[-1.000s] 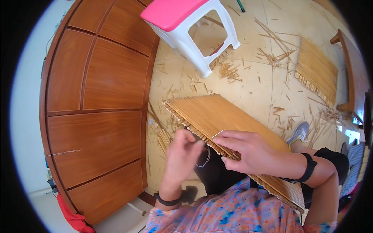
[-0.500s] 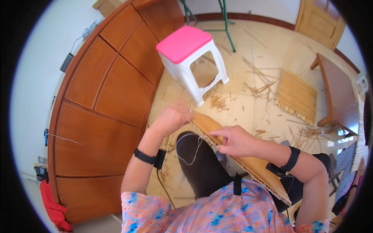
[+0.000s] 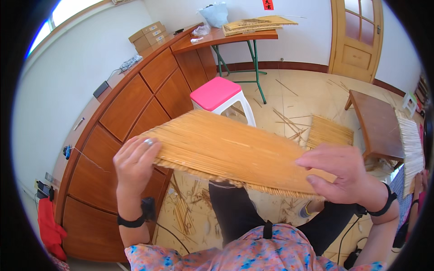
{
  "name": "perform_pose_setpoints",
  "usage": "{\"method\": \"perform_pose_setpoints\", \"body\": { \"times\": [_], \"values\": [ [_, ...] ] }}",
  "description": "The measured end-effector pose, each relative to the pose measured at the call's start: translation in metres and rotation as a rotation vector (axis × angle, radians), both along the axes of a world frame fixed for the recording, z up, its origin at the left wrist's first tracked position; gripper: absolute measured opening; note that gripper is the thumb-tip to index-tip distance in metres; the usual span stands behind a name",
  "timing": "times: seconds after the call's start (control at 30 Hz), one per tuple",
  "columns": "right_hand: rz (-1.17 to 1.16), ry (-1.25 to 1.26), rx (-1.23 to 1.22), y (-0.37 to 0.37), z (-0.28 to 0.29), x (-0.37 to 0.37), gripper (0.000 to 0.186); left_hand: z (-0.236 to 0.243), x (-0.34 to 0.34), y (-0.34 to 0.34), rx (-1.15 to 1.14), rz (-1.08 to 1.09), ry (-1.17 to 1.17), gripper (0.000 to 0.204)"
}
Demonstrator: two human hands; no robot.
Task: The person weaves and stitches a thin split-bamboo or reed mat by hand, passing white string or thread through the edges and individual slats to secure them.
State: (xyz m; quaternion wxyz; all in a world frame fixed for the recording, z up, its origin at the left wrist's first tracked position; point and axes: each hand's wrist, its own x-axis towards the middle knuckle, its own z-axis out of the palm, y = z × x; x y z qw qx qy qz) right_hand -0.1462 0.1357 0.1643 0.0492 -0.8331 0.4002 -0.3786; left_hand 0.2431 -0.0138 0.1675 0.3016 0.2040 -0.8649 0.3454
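Observation:
My left hand (image 3: 138, 162) grips the left end of a slanted, golden mat (image 3: 230, 147) of thin parallel sticks, its fingertips over the upper face. A pale loose thread runs along the mat's fringed lower edge. My right hand (image 3: 337, 174) is at the mat's right end, thumb and index finger apart against or just over the surface; I cannot tell whether they touch. The mat is raised above my dark-trousered legs.
A pink-topped stool (image 3: 216, 92) stands beyond the mat, near a wooden cabinet (image 3: 126, 108) and a table (image 3: 251, 37) bearing mats. Sticks and another mat (image 3: 331, 129) lie on the floor. A low table (image 3: 375, 117) and another person's arm (image 3: 418, 185) are at right.
The mat has risen and tilted to face me. My left hand has moved left, gripping its end; my right hand has moved right. The view has lifted, showing more room.

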Motion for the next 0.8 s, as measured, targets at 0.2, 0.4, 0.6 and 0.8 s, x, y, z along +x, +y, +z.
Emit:
{"method": "perform_pose_setpoints", "body": {
  "times": [0.2,0.4,0.6,0.8],
  "values": [
    [-0.07,-0.17,-0.328,0.034,-0.006,0.005,0.022,-0.012,0.043,0.036,-0.156,0.259,0.187,0.021],
    [-0.051,-0.258,0.131,-0.002,-0.097,0.046,0.012,-0.091,0.014,0.015,-0.217,0.403,0.272,0.018],
    [-0.039,-0.818,0.933,-0.036,-0.176,0.063,0.025,-0.179,-0.036,0.033,-0.123,0.461,0.378,0.01],
    [-0.115,-1.204,1.268,-0.058,-0.233,0.073,0.045,-0.216,-0.098,0.072,0.256,0.548,0.405,0.03]
  ]
}}
